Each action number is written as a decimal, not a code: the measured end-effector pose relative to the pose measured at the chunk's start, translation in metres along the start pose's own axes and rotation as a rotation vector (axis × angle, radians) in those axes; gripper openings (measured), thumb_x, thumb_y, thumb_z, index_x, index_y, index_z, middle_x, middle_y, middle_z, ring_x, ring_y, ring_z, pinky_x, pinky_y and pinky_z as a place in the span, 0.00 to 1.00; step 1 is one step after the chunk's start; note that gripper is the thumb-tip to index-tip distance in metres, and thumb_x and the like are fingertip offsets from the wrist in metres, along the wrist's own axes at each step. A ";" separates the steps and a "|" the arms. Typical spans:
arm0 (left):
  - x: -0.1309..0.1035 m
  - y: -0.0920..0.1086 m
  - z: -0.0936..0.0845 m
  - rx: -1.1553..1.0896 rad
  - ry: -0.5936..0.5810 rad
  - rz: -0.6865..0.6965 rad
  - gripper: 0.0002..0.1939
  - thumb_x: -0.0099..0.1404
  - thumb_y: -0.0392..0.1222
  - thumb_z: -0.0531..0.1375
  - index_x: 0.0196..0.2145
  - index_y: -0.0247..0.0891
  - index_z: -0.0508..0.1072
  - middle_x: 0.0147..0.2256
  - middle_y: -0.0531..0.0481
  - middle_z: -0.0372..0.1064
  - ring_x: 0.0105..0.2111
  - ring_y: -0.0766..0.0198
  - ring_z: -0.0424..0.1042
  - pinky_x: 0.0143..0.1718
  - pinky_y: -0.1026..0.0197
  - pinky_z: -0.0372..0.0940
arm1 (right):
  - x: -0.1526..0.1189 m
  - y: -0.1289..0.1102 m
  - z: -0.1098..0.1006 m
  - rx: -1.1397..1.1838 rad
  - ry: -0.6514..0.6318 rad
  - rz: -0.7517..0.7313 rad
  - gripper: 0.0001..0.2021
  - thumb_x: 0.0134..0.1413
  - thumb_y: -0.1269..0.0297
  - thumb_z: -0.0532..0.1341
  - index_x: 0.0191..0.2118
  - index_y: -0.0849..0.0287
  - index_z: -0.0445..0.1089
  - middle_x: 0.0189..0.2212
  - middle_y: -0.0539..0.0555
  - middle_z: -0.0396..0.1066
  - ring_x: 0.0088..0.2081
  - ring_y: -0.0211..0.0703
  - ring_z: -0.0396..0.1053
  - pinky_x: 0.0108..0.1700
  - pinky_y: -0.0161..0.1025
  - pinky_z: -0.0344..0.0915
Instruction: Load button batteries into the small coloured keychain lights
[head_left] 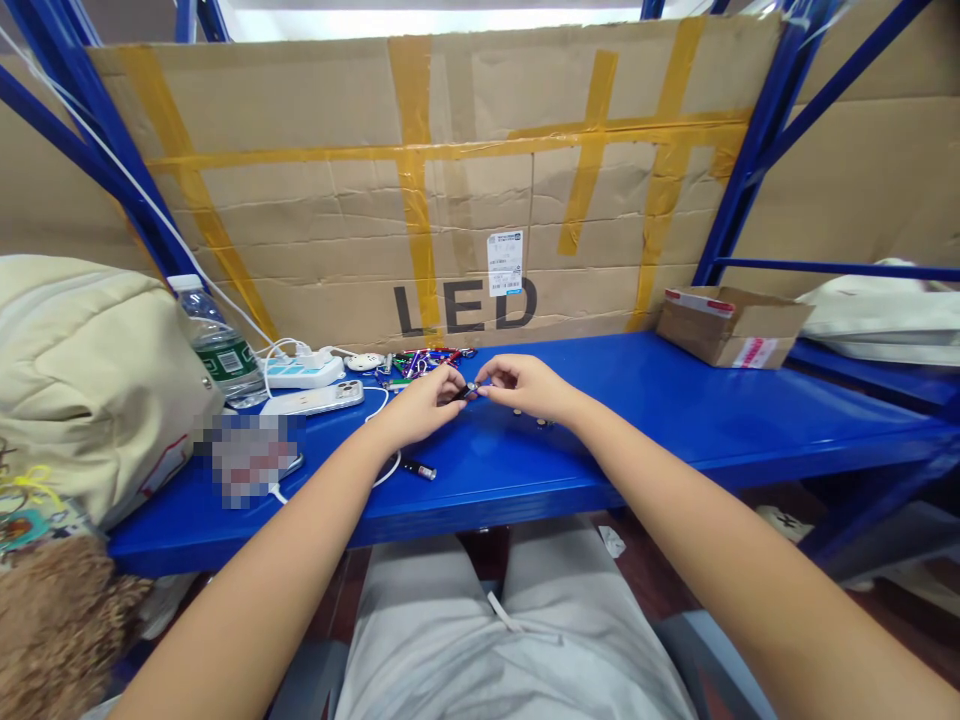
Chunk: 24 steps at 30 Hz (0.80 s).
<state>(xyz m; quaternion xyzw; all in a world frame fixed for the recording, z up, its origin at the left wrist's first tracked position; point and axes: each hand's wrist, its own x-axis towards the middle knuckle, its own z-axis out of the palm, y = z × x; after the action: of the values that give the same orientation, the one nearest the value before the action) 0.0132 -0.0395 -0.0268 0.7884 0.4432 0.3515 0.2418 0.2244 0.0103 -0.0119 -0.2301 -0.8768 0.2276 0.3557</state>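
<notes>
Two hands pinch a small dark cylinder above the blue shelf

The left hand (424,402) and the right hand (521,383) meet over the blue shelf (675,410), each closed by its fingertips on one end of a small dark cylinder (466,391), which sits between them just above the shelf top, in front of the cardboard sheet (465,180) lettered LED. Its long axis runs roughly left to right, tipped slightly up toward the right hand; which end is the front is too small to tell. A second dark cylinder (420,469) lies on the shelf nearer the person, also lying left to right, beside a white cable (386,470). Behind the hands lies a heap of coloured small pieces (431,357), with a phone (315,399), a power strip (304,370) and a water bottle (219,345) to the left, and a small cardboard box (731,325) well apart to the right
</notes>
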 end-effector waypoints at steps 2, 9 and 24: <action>0.000 0.000 0.000 0.008 -0.018 0.002 0.12 0.61 0.42 0.58 0.41 0.40 0.62 0.42 0.46 0.74 0.44 0.56 0.74 0.48 0.51 0.65 | 0.000 -0.001 0.001 0.009 0.006 -0.013 0.10 0.51 0.62 0.60 0.37 0.62 0.71 0.20 0.44 0.57 0.24 0.33 0.55 0.29 0.34 0.55; 0.000 -0.001 0.001 -0.002 -0.025 -0.003 0.11 0.62 0.44 0.58 0.41 0.40 0.62 0.41 0.46 0.74 0.44 0.56 0.74 0.48 0.50 0.65 | 0.001 0.002 0.004 0.032 -0.027 -0.047 0.12 0.52 0.60 0.62 0.41 0.61 0.72 0.21 0.44 0.59 0.25 0.34 0.58 0.31 0.34 0.57; 0.001 0.002 -0.002 0.027 -0.020 -0.081 0.12 0.60 0.42 0.59 0.41 0.40 0.62 0.44 0.44 0.74 0.49 0.55 0.72 0.52 0.48 0.63 | 0.003 0.034 -0.026 -0.576 -0.197 0.440 0.07 0.53 0.61 0.64 0.32 0.58 0.76 0.32 0.55 0.77 0.34 0.43 0.72 0.34 0.35 0.61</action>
<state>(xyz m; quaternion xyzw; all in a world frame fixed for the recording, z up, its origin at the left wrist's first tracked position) 0.0133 -0.0396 -0.0238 0.7764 0.4771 0.3274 0.2497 0.2493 0.0449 -0.0128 -0.4805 -0.8645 0.0637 0.1331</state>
